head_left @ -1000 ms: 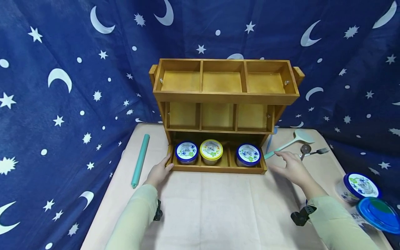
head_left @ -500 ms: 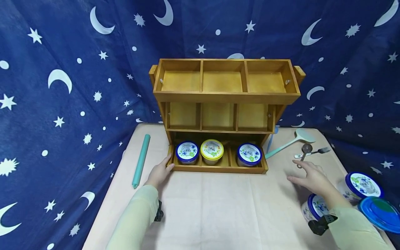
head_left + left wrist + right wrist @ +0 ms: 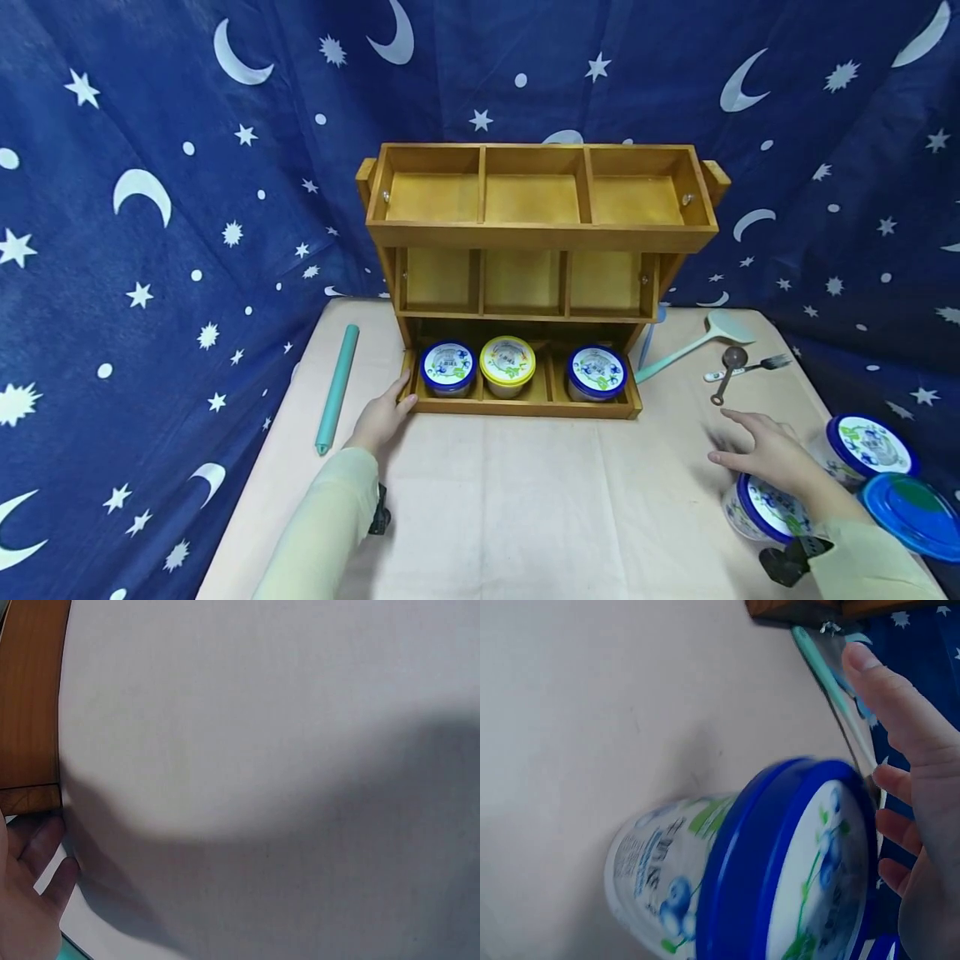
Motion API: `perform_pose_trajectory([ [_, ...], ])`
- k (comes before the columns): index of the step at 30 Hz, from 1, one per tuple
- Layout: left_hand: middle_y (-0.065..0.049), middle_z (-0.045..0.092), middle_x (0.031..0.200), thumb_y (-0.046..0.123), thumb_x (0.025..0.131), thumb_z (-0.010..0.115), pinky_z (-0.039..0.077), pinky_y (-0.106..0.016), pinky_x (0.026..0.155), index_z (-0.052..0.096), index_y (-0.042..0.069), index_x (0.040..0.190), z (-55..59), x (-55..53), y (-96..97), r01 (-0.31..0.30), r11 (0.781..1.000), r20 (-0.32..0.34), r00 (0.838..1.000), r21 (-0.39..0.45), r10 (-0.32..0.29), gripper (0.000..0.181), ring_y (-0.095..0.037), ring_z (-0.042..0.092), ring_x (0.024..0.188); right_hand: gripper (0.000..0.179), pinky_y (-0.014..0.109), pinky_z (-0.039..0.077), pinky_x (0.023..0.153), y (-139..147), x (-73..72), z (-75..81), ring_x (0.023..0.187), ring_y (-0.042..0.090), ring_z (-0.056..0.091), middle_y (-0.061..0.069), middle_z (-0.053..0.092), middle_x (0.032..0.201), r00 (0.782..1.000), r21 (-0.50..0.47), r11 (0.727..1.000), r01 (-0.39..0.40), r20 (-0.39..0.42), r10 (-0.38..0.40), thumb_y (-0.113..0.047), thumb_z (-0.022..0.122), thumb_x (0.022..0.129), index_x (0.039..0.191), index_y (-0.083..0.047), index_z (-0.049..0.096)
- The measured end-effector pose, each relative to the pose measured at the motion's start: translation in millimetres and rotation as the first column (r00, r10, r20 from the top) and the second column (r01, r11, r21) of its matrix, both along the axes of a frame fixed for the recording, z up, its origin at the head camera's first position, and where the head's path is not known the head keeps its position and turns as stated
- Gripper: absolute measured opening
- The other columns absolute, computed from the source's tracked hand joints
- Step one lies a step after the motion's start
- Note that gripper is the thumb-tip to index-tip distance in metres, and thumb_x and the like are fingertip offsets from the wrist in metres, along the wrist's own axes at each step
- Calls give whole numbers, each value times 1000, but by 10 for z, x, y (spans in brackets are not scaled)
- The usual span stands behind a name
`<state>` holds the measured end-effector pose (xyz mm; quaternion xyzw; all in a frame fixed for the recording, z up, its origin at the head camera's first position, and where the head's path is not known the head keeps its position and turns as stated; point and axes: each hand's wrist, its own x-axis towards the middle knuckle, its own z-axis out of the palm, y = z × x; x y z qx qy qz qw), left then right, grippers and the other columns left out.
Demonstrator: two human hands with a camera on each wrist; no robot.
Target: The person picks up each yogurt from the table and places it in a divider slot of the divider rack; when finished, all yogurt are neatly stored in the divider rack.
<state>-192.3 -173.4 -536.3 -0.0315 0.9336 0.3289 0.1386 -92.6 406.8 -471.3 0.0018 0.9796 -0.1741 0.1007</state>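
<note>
Loose, empty right grip (image 3: pixel 776 454) by white blue-lidded plastic tub (image 3: pixel 768 507), four o'clock.
Relaxed left grip (image 3: pixel 381 418) likely steadies brown wooden tiered box (image 3: pixel 543 239).

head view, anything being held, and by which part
The left hand touches the lower left corner of the wooden rack; whether it grips cannot be told. The right hand holds nothing.

The table (image 3: pixel 540 500) is lit brightly in the head view; the 2 wrist views are dimmer and softly shadowed, the blue-lidded tub (image 3: pixel 742 862) slightly blurred.
</note>
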Motion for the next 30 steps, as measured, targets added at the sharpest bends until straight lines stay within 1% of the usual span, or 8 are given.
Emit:
perform_pose_trajectory([
  [5,-16,35,146,42,98,46,29,-53,105,21,30,150,-9,2,-8,1,1000,-2,1000,-11,-1,60,-41,37,129,95,76,27,82,59,41,-37,111,63,28,43,31,129,999,26,1000,-11,39,10,-58,67,77,137,7,34],
  [8,-16,36,146,42,98,45,29,-53,105,20,28,151,-22,-1,-9,10,1000,-15,1000,-18,-10,60,-41,38,128,94,74,32,80,89,61,-69,110,63,32,44,33,127,998,30,999,-16,69,14,-58,66,78,136,8,34],
  [14,-17,38,144,42,98,45,31,-54,104,20,29,151,-26,0,-8,16,1000,-25,1000,-24,-17,60,-42,41,125,94,67,42,76,111,97,-107,108,62,40,45,32,126,992,-33,999,-7,125,11,-55,66,80,137,11,31],
  [18,-17,38,144,43,98,44,31,-54,103,19,29,151,-24,1,-9,19,999,-16,1000,-28,-20,60,-43,40,125,93,66,43,75,132,113,-102,105,61,43,44,32,126,993,-45,999,-5,118,11,-52,66,81,137,11,29],
  [21,-17,37,144,44,98,44,31,-54,104,19,30,151,-16,-3,-9,16,1000,-10,1000,-25,-16,60,-43,40,126,93,69,41,76,154,119,-107,108,62,39,44,32,126,993,-31,1000,-4,120,7,-53,65,82,138,11,29],
  [25,-18,39,143,43,98,44,31,-54,103,20,29,151,-4,-6,-5,15,1000,-18,1000,-25,-15,60,-43,41,125,97,72,36,80,146,118,-127,113,63,32,43,32,128,988,-18,1000,13,151,-10,-58,63,80,138,10,28],
  [28,-19,39,143,43,98,44,32,-54,103,20,29,151,-13,0,-4,22,999,-26,999,-30,-23,60,-43,42,124,96,69,38,79,128,116,-153,111,60,37,40,38,124,990,-25,1000,6,138,-3,-57,64,80,138,10,28],
  [30,-18,39,143,43,98,44,32,-54,103,20,28,151,-29,3,-5,25,999,-27,999,-28,-26,60,-43,42,124,94,68,40,78,113,118,-174,108,58,40,39,43,120,994,-34,999,-10,107,14,-54,66,80,137,11,30],
])
